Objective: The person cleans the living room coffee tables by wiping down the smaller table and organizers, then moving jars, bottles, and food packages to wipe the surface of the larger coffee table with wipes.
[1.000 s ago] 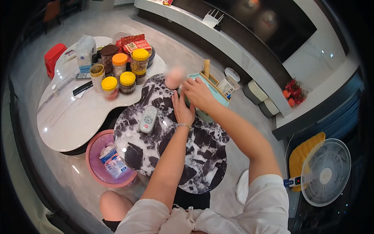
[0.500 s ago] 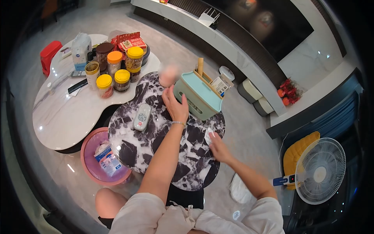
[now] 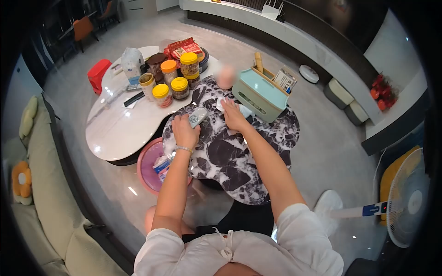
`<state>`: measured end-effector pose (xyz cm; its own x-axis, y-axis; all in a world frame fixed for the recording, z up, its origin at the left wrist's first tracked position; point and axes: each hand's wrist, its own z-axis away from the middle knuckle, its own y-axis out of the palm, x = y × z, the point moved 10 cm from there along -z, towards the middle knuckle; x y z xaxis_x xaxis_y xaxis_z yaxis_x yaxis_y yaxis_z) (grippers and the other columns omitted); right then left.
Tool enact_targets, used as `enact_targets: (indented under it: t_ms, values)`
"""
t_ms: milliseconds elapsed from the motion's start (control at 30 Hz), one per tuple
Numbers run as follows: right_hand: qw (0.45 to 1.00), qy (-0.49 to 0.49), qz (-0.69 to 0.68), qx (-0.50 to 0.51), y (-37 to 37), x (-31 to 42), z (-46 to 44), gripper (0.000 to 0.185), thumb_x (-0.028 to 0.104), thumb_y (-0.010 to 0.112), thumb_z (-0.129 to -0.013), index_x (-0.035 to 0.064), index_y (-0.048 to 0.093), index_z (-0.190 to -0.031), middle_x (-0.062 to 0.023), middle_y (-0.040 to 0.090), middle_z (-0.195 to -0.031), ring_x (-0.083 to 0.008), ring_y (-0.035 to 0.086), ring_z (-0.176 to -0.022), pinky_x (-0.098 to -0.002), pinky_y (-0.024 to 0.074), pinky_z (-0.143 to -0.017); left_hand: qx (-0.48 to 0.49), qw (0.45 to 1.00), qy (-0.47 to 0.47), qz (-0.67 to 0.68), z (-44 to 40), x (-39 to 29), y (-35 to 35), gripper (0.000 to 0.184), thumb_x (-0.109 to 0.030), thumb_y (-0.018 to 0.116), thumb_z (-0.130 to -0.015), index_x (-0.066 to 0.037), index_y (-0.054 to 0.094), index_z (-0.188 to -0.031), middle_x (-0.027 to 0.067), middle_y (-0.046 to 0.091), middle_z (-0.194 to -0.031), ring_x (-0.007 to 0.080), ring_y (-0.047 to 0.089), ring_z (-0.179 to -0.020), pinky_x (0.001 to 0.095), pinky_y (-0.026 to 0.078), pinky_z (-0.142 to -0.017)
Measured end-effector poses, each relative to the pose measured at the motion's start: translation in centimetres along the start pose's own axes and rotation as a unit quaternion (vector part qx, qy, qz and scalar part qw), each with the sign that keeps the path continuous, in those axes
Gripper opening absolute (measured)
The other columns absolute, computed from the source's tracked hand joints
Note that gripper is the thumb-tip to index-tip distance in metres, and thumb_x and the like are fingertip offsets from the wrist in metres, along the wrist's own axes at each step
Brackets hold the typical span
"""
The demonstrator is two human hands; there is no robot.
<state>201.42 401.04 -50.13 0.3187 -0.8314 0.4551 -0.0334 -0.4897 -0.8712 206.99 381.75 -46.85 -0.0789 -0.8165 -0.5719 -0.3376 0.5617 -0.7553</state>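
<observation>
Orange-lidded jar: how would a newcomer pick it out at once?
On the white, curvy table stands a group of jars. The orange-lidded jar is in their midst, between the brown-lidded jar and two stacked yellow-lidded jars. Its lid is the only orange one there.

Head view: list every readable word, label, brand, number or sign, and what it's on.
No text is legible.
Too small or blurred:
red packet
white-and-blue pack
printed packet behind the green box
remote control buttons
pack in the pink bin
</observation>
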Motion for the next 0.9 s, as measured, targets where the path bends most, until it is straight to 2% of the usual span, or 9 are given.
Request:
enact_targets:
  t_ms: [67,133,267,300,367,500,633,800,900]
  values:
    - [0.999,-0.017,0.042,0.020,1.1,2.2,-0.4,0.049,0.004,0.042,-0.083,0.0051,0.041,-0.133,-0.0220,0.028,-0.144,-0.0436,0.028,-0.130,-0.0512,0.0234,-0.107,-0.038,0.998,0.040,0.044,-0.7,1.1,-1.0,0.043,-0.017,0.075,-0.065,0.002,0.060,-0.100,0.0182,0.054,-0.090,0.0356,0.050,-0.088,0.0415,0.041,-0.082]
    - [0.990,-0.112,0.077,0.031,1.9,6.2,2.1,0.046,0.003,0.042,-0.080,0.0023,0.049,-0.125,-0.0242,0.034,-0.138,-0.0437,0.038,-0.122,-0.0513,0.0297,-0.102,-0.054,0.996,0.024,0.068,-1.7,1.3,-3.3,0.042,-0.017,0.075,-0.066,0.003,0.060,-0.100,0.0187,0.055,-0.090,0.0352,0.052,-0.086,0.0418,0.043,-0.080]
    - [0.981,-0.176,-0.044,0.066,0.8,10.5,14.1,0.053,-0.004,0.044,-0.077,0.0033,0.046,-0.130,-0.0193,0.029,-0.145,-0.0385,0.023,-0.136,-0.0482,0.0172,-0.112,-0.071,0.982,0.109,0.134,-5.5,-7.6,-5.4,0.048,-0.017,0.076,-0.069,0.003,0.059,-0.108,0.0180,0.056,-0.093,0.0309,0.054,-0.087,0.0380,0.045,-0.079]
    - [0.980,-0.170,-0.087,0.054,-0.6,10.7,16.3,0.052,-0.007,0.044,-0.077,0.0043,0.048,-0.128,-0.0167,0.032,-0.144,-0.0357,0.024,-0.136,-0.0482,0.0170,-0.112,-0.050,0.977,0.145,0.148,-6.2,-11.6,-5.1,0.051,-0.018,0.076,-0.070,0.001,0.058,-0.114,0.0170,0.056,-0.095,0.0270,0.056,-0.086,0.0356,0.047,-0.078]
    - [0.986,-0.132,-0.095,0.024,-2.7,8.8,18.9,0.049,-0.006,0.046,-0.077,0.0084,0.054,-0.123,-0.0162,0.036,-0.142,-0.0356,0.029,-0.133,-0.0445,0.0217,-0.111,-0.057,0.945,0.233,0.225,-8.0,-18.4,-3.2,0.045,-0.019,0.078,-0.067,0.001,0.061,-0.103,0.0184,0.055,-0.092,0.0333,0.053,-0.093,0.0398,0.044,-0.082]
    - [0.992,0.022,-0.028,-0.120,-8.5,3.8,21.5,0.035,-0.003,0.055,-0.074,0.0080,0.067,-0.105,-0.0174,0.048,-0.118,-0.0356,0.045,-0.109,-0.0387,0.0378,-0.095,-0.015,0.971,0.235,0.038,-10.2,-24.4,3.7,0.049,-0.028,0.080,-0.066,-0.002,0.061,-0.102,0.0130,0.060,-0.094,0.0276,0.058,-0.088,0.0378,0.044,-0.080]
    - [0.987,0.033,0.016,-0.154,-9.4,1.4,19.4,0.033,-0.003,0.055,-0.074,0.0075,0.066,-0.104,-0.0133,0.048,-0.104,-0.0319,0.049,-0.097,-0.0383,0.0443,-0.084,0.083,0.973,0.214,-0.004,-10.4,-23.5,7.2,0.054,-0.035,0.083,-0.060,-0.005,0.061,-0.100,0.0081,0.064,-0.092,0.0261,0.059,-0.090,0.0405,0.042,-0.081]
    - [0.956,-0.065,0.127,-0.257,-10.1,4.3,9.4,0.019,0.007,0.053,-0.080,0.0067,0.060,-0.097,-0.0090,0.047,-0.096,-0.0251,0.052,-0.088,-0.0350,0.0507,-0.066,0.057,0.949,0.212,0.224,-10.5,-20.6,7.9,0.076,-0.039,0.083,-0.060,0.008,0.053,-0.112,0.0222,0.059,-0.106,0.0309,0.058,-0.101,0.0356,0.044,-0.092]
    - [0.954,-0.039,0.190,-0.227,-7.3,2.4,3.3,0.018,0.010,0.053,-0.083,0.0016,0.061,-0.097,-0.0111,0.055,-0.091,-0.0251,0.058,-0.093,-0.0342,0.0523,-0.066,0.081,0.955,0.235,0.161,-10.8,-21.1,9.5,0.073,-0.036,0.081,-0.061,0.008,0.054,-0.113,0.0222,0.060,-0.106,0.0313,0.057,-0.101,0.0352,0.044,-0.091]
